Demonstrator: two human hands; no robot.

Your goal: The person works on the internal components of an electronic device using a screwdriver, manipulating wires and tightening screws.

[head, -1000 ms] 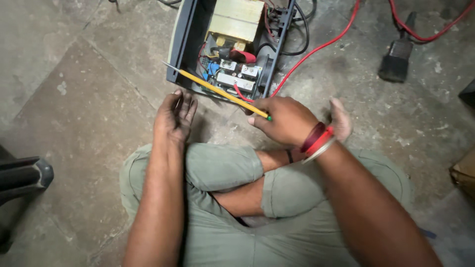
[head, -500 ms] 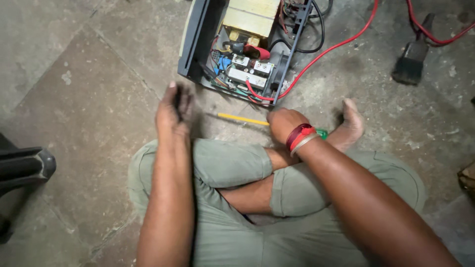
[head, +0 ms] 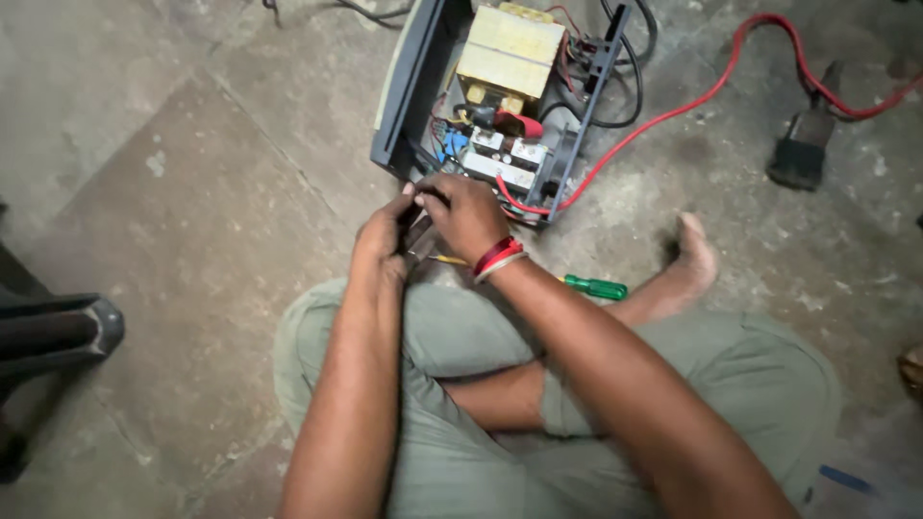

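My left hand (head: 383, 242) and my right hand (head: 468, 213) meet at the near edge of an open grey electrical box (head: 402, 108) on the floor. Between their fingers sits a small dark part (head: 419, 231), gripped by both hands; its shape is mostly hidden. A screwdriver with a green handle (head: 595, 286) and a yellow shaft lies on the floor under my right wrist, free of both hands. Inside the box are a yellow transformer (head: 510, 46), white components and coloured wires. Red and white bands circle my right wrist.
I sit cross-legged, my bare foot (head: 694, 252) to the right of the box. A red cable (head: 694, 104) runs from the box to the upper right, past a black clamp (head: 798, 156). A dark chair leg (head: 60, 332) stands at the left.
My right hand let go of the screwdriver, which now lies on the floor, and moved left to join my left hand at the box's edge. The view shifted, so the box sits lower.
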